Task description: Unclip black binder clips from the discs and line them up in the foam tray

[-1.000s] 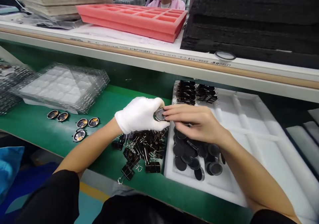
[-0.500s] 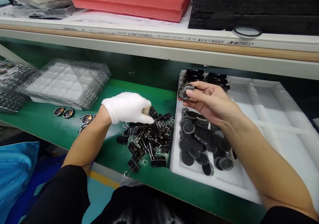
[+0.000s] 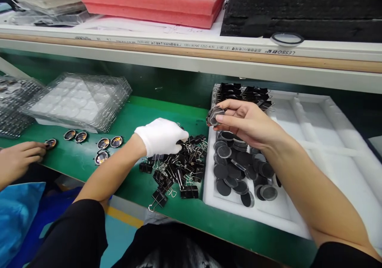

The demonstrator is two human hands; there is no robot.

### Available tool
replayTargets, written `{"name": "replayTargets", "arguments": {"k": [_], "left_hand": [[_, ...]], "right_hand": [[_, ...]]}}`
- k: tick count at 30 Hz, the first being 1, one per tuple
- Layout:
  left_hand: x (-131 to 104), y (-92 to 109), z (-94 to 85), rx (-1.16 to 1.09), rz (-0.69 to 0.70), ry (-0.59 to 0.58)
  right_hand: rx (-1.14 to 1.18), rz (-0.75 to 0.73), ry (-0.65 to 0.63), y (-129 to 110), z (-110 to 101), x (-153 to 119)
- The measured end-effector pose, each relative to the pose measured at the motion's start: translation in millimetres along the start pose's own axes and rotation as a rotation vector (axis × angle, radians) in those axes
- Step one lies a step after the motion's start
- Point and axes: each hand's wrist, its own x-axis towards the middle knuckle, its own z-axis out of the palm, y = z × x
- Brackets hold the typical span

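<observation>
My left hand (image 3: 162, 137), in a white glove, is at the upper part of a pile of black binder clips (image 3: 170, 172). Its thumb and fingers are drawn together over the clips, and what they hold, if anything, is hidden. Between the thumb and fingers of my bare right hand (image 3: 244, 121) is a round lens disc (image 3: 215, 116) with a dark clipped rim. Below that hand, dark round discs (image 3: 235, 170) lie heaped in a white foam tray (image 3: 256, 218). Rows of clipped discs (image 3: 229, 91) stand in the tray's back left corner.
Another person's hand (image 3: 26, 156) touches a round piece (image 3: 50, 143) at the left. Several amber-centred round pieces (image 3: 103, 143) lie on the green table (image 3: 131, 192). Clear plastic trays (image 3: 74, 101) are stacked behind. A shelf (image 3: 191, 63) above carries pink foam (image 3: 155, 5) and black foam (image 3: 298, 9).
My left hand has moved a little right and down, its fingers drawn closer together. My right hand has shifted slightly left with the disc. Another person's hand has come in at the left.
</observation>
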Motion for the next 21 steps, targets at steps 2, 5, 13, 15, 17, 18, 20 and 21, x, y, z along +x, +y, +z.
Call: {"name": "replayTargets", "arguments": {"k": [2,5,13,15,17,18,20,21], "left_hand": [[-2,-1,-2.2,-0.004,-0.009,0.026],[-9,-11,-13.8,-0.131,-0.045,0.154],[-3,14,-20.3,-0.704,-0.144,0.937],[0,16,-17.1,-0.711,-0.025,0.863],[-1,12,-16.4,-0.734,0.075,0.741],[-2,8,-16.7,-0.771,0.088,0.705],[-5,3,-17.4,-0.844,0.029,0.700],[-6,1,-17.5,-0.847,-0.014,0.702]], "right_hand": [[0.001,-0.002,-0.007,-1,-2,-1],[0.030,0.010,-0.042,-5,-7,-3],[0.281,-0.036,-0.211,-2,13,-9],[0.343,-0.105,-0.124,1,19,-8],[0.332,-0.155,-0.070,2,21,-8],[0.311,-0.163,-0.060,2,21,-8],[0.256,-0.157,-0.065,1,20,-8],[0.228,-0.152,-0.069,0,19,-8]]}}
